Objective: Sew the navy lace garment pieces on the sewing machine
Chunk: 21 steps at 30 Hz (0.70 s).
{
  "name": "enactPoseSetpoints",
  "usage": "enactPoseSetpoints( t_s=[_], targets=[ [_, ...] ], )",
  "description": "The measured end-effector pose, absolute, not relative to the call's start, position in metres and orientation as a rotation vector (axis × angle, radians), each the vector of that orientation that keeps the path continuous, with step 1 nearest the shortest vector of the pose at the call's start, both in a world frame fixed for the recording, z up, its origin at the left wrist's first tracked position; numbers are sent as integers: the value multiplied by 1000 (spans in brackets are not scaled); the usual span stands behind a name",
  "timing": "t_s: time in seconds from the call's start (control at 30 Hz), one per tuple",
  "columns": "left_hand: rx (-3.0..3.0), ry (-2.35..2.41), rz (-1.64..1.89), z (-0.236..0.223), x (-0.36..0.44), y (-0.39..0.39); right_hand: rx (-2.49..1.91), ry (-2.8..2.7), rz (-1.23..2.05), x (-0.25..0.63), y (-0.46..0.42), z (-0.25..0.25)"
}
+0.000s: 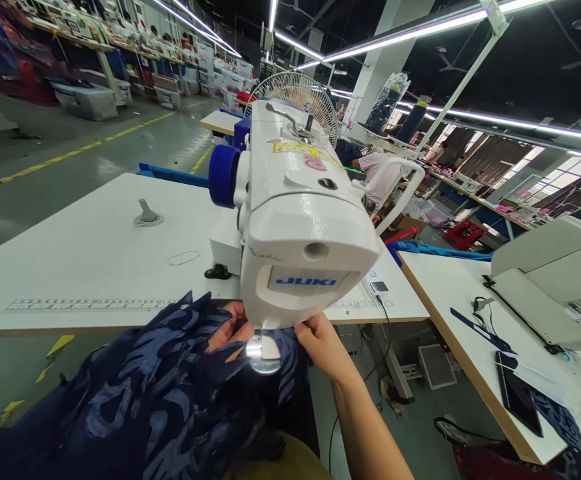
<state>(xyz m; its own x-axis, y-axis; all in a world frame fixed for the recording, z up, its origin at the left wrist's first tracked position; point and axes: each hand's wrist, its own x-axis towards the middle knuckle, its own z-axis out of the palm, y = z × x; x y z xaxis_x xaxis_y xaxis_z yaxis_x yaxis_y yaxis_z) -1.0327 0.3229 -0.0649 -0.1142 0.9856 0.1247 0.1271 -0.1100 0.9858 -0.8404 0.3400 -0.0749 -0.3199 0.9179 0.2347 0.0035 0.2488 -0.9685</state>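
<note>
A white sewing machine (pixel 310 227) with JUKI lettering stands in front of me, its head hiding part of my fingers. Dark navy fabric (pixel 170 393) with a lighter blue swirling pattern drapes from the table edge over my lap. My left hand (pixel 229 328) is closed on the fabric left of the machine head, partly covered by its folds. On the other side, my right hand (pixel 322 341) pinches the fabric's edge, thumb toward me. A shiny round metal part (pixel 263 353) shows below the head, between both hands. The needle is out of sight.
The white tabletop (pixel 85 247) carries a ruler strip (pixel 90 305), a coil of thin cord (pixel 148 220) and a small black device (pixel 379 287) with a cable. To the right, another table holds a second machine (pixel 560 280) and a phone (pixel 518 393). A fan and a person are beyond.
</note>
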Motion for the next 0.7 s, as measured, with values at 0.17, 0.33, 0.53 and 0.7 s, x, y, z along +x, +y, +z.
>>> enactPoseSetpoints(
  t_s=[0.17,0.33,0.53,0.7],
  targets=[
    [1295,1320,1360,-66,-1031,322,-872,-1563,1208,-842,341,-78],
    [1252,1346,1392,-63,-1032,322,-821,-1535,1250,-845,340,-80],
    [1207,1409,1448,-59,-1036,317,-848,-1503,1303,-848,336,-73],
    [1208,1362,1454,-59,-1038,312,-836,-1478,1305,-849,337,-79]
  ],
)
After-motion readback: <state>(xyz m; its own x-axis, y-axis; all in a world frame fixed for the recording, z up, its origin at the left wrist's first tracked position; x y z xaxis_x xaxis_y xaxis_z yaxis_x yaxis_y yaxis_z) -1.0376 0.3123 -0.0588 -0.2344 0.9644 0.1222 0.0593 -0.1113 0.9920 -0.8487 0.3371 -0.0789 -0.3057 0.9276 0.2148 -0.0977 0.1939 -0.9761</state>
